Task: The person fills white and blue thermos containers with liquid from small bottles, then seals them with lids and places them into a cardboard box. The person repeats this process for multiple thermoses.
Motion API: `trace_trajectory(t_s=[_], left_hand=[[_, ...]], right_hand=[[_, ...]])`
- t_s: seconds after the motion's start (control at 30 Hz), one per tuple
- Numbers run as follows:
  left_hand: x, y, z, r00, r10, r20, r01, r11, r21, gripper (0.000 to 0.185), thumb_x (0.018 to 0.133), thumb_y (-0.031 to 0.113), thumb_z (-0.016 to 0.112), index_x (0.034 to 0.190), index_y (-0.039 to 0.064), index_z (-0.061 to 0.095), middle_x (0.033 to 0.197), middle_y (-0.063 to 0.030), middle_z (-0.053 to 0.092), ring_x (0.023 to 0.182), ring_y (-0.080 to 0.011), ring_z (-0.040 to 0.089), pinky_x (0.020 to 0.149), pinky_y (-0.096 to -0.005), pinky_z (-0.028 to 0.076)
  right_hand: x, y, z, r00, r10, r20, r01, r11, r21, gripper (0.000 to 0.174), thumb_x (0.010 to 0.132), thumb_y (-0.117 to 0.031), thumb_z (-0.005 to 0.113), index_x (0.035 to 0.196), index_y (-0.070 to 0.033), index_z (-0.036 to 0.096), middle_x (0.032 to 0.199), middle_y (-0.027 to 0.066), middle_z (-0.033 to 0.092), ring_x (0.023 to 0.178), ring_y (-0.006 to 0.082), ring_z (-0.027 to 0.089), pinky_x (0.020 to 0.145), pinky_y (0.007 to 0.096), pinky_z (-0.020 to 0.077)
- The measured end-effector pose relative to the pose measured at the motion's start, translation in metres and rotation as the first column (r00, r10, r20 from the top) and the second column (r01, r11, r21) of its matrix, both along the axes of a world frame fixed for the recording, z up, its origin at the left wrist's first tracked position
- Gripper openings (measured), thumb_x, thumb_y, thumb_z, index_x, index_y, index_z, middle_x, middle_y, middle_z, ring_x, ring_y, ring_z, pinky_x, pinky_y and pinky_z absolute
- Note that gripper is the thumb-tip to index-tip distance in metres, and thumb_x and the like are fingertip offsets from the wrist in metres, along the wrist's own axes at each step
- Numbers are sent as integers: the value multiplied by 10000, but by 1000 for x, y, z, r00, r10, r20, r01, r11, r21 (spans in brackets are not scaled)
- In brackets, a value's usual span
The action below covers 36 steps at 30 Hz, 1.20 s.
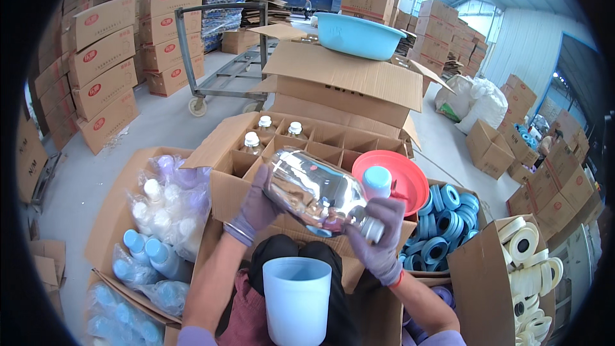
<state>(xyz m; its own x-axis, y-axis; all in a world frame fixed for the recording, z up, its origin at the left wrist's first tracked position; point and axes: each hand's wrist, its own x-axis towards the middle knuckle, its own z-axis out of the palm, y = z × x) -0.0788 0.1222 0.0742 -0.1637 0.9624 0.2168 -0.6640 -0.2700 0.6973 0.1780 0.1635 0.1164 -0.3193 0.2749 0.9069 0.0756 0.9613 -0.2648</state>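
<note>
A large clear bottle (314, 180) with a silvery shine lies tilted between my gloved hands, its neck toward the lower right. My left hand (257, 204) holds the base end. Around the capped neck, the fingers of my right hand (379, 240) are closed. Beyond the bottle is a divided cardboard box (230, 192), where several bottles with white caps (252, 139) stand in compartments. A red basin (413, 173) holding a light blue cap (377, 181) rests on the box's right side. Below my hands, a light blue plastic tub (297, 302) stands at my lap.
At left, an open carton (115, 202) holds bagged white, purple and blue bottles (161, 254). Blue ring-shaped parts (435, 250) and cream ones (523, 245) fill cartons at right. A blue basin (358, 33) sits on boxes ahead, near a metal trolley (187, 53).
</note>
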Motion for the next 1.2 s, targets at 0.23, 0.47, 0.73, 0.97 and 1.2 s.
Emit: trace_trajectory(t_s=[0.23,0.47,0.73,0.97,1.2], left_hand=[[-40,-63,58,801,82,-594,-137,989,-48,642,928,444,609,1419,53,476,1304,-34,595,1179,-148,577,996,-321,478],[-114,-136,-40,917,282,-280,-322,941,-105,666,999,573,449,1440,75,461,1420,-69,527,1300,-213,499,1133,-397,382],[-58,-94,15,581,-61,-811,-186,961,-205,641,875,225,727,1427,34,462,1382,-83,522,1300,-176,474,1095,-318,383],[-25,-251,-122,760,-76,-646,-289,850,-440,647,874,298,713,1399,8,469,1319,-117,589,1220,-225,570,1048,-361,450],[26,-257,-99,55,23,-998,-398,917,-1,748,761,252,822,1399,47,491,1370,-171,565,1291,-319,525,1104,-431,396]], right_hand=[[64,-50,-107,898,355,259,-175,829,-531,692,774,-144,730,1382,5,434,1355,224,438,1257,366,464,1076,406,390],[128,-172,-182,848,423,320,-166,785,-597,836,738,-352,797,1404,-7,429,1394,301,406,1316,426,408,1162,565,225],[106,-165,-160,772,503,388,-240,796,-555,797,744,-374,821,1379,-45,469,1361,261,447,1277,434,454,1122,586,294],[100,-186,-165,770,604,207,-361,679,-639,899,734,-357,851,1410,14,389,1410,294,392,1298,457,437,1097,569,344],[-14,-121,-61,818,575,-28,-429,576,-696,1065,620,-303,931,1459,-32,334,1330,137,499,1331,270,431,1156,415,269]])
